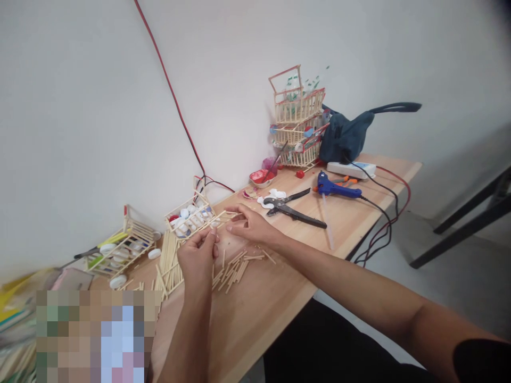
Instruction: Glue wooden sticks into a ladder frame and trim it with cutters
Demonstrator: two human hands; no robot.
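My left hand (197, 251) is closed in a pinch, with a small pale spot at its fingertips that I cannot make out clearly. My right hand (251, 226) grips the far end of a thin wooden stick piece (222, 216), which spans toward the left fingertips. Below the hands lie several short cut sticks (235, 271) in a loose heap. Long wooden sticks (171, 260) are bunched left of my left hand. Just behind the hands stands a small stick basket (191, 217) containing white, blue and red bottle caps.
Another stick cart (128, 247) with cap wheels sits left. Stacked stick carts (299, 119) stand by the wall. Black pliers (295, 208), a blue glue gun (337, 186), a red paint dish (261, 178), a power strip (351, 170) and a dark bag (347, 135) occupy the right side.
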